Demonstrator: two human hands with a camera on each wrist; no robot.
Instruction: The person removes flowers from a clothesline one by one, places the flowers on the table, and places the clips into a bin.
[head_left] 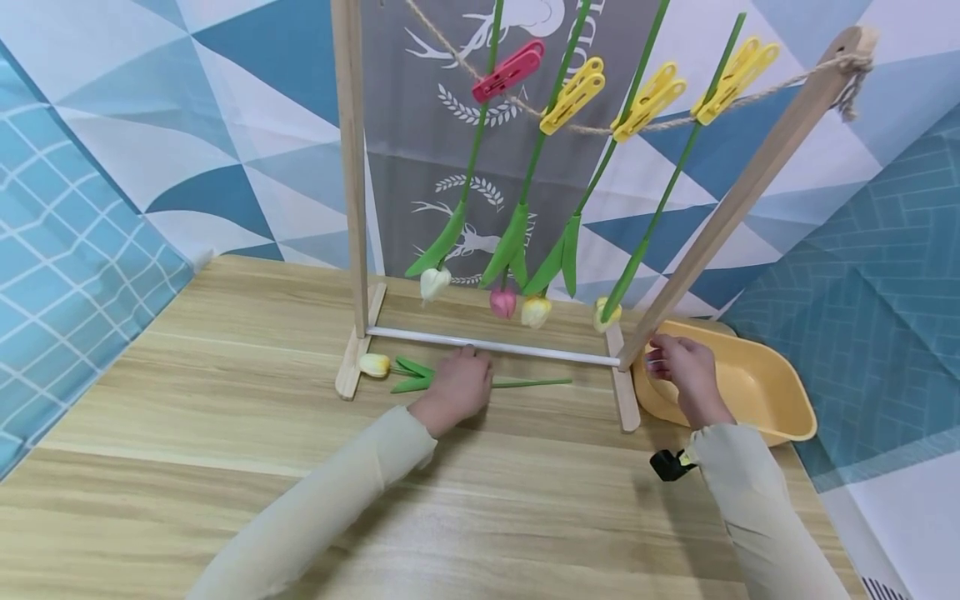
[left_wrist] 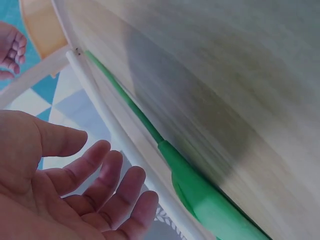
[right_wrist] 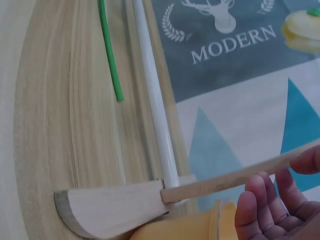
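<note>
A yellow-white artificial tulip (head_left: 375,365) lies along the table at the foot of the wooden frame. My left hand (head_left: 459,383) is over the middle of its stem; in the left wrist view the fingers (left_wrist: 132,182) are loosely bent beside the green leaf (left_wrist: 205,202), with nothing between them. My right hand (head_left: 686,371) is at the frame's right post (head_left: 735,212), above the yellow basin (head_left: 757,379), its fingers relaxed and holding nothing. Several tulips hang upside down from the twine (head_left: 592,130), pinned by a red clothespin (head_left: 510,71) and yellow clothespins (head_left: 573,96).
A white rod (head_left: 495,346) joins the feet of the two posts, just behind the lying tulip. The left post (head_left: 351,167) stands on a wooden foot (head_left: 349,367). A small black object (head_left: 670,465) shows beside the right sleeve. Patterned cloth (head_left: 262,125) backs the table.
</note>
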